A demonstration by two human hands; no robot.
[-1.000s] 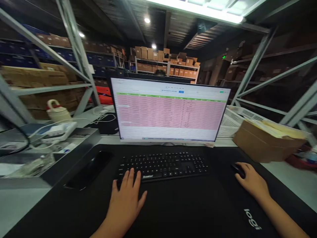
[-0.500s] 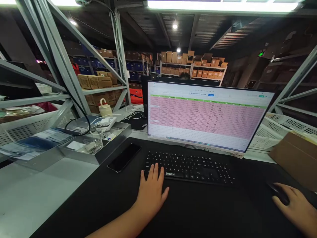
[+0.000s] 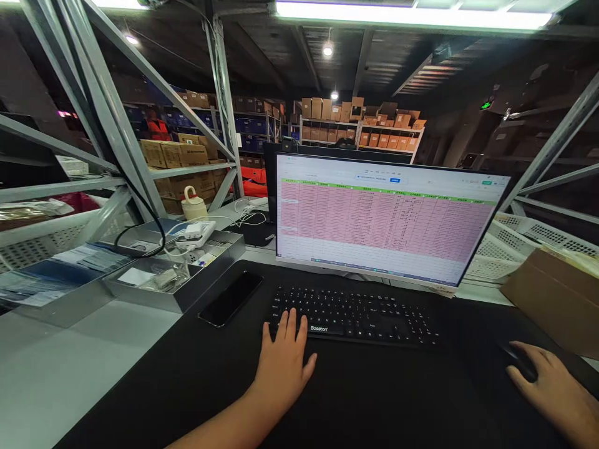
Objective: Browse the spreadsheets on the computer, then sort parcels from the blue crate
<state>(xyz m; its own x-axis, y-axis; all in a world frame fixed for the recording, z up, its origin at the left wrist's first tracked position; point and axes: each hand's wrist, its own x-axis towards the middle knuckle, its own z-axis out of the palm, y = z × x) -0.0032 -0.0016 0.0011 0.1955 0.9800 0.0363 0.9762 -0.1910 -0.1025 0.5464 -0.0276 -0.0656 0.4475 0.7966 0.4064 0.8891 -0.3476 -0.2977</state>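
I have the left hand [image 3: 282, 365] at the lower left corner of the keyboard [image 3: 355, 312], fingers spread and gripping nothing, though I can't tell whether any key is pressed. Well to the keyboard's right, I have the right hand [image 3: 555, 388] with fingers curled around the mouse [image 3: 526, 368] on the black mat [image 3: 374, 396]. I see the monitor [image 3: 384, 218] behind the keyboard and the phone [image 3: 231, 299] near its left end.

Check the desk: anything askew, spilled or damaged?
Nothing visibly spilled or damaged; the keyboard looks fine. Slightly untidy: white cables left of the monitor lie in loose, unbundled loops, unlike the otherwise orderly keyboard area.
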